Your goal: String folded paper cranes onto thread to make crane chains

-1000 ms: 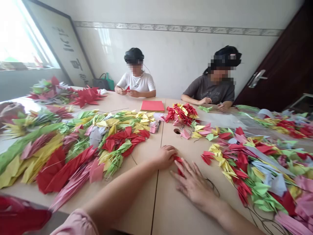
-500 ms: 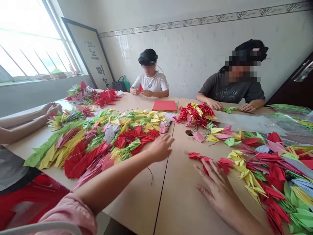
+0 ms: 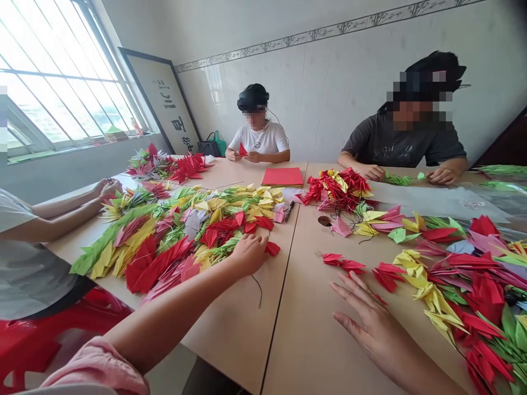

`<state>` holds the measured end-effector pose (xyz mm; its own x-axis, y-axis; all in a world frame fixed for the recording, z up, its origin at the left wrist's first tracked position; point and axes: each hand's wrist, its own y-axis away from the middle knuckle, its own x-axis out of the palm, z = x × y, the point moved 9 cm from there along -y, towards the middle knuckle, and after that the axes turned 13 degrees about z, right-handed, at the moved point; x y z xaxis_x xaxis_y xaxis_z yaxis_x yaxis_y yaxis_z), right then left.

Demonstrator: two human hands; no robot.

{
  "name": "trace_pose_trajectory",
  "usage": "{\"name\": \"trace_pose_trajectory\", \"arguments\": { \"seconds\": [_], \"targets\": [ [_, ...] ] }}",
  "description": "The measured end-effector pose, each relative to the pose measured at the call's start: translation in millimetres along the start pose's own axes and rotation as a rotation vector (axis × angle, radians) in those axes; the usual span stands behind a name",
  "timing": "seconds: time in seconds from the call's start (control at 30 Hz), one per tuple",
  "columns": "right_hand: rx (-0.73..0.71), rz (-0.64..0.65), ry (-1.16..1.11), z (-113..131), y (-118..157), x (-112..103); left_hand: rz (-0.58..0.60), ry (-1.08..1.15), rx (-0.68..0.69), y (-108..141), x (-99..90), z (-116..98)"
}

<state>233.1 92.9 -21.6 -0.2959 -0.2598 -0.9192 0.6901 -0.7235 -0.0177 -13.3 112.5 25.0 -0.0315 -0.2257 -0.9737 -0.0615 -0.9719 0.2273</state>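
My left hand (image 3: 250,254) is at the right edge of a pile of red, green and yellow folded paper pieces (image 3: 222,227), its fingers bent over the red ones; what they hold, if anything, is hidden. A red folded piece (image 3: 272,248) lies just right of those fingers. My right hand (image 3: 362,310) rests over the table on the right, fingers spread, with nothing in it. Beyond its fingertips lie small red folded pieces (image 3: 353,266). A yellow string of folded paper (image 3: 432,299) runs to its right.
Red paper sheets (image 3: 282,176) and a red and yellow bundle (image 3: 337,188) lie farther back. A black pen (image 3: 290,210) is near the table seam, and a round hole (image 3: 325,221) right of it. Two people sit opposite; another person's arms reach in at the left.
My left hand has moved left and slightly down, from beside the seam onto the pile's edge. My right hand stays spread, slightly lower relative to the red pieces. The view has shifted.
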Motion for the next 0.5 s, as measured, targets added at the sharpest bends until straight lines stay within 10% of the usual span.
{"name": "trace_pose_trajectory", "arguments": {
  "seconds": [0.23,0.5],
  "targets": [
    [-0.024,-0.014,-0.014,0,1,-1,-0.032,0.136,-0.096,29,-24.9,52],
    [-0.058,-0.008,-0.042,7,3,-1,0.086,0.304,-0.165,46,-1.8,87]
  ]
}}
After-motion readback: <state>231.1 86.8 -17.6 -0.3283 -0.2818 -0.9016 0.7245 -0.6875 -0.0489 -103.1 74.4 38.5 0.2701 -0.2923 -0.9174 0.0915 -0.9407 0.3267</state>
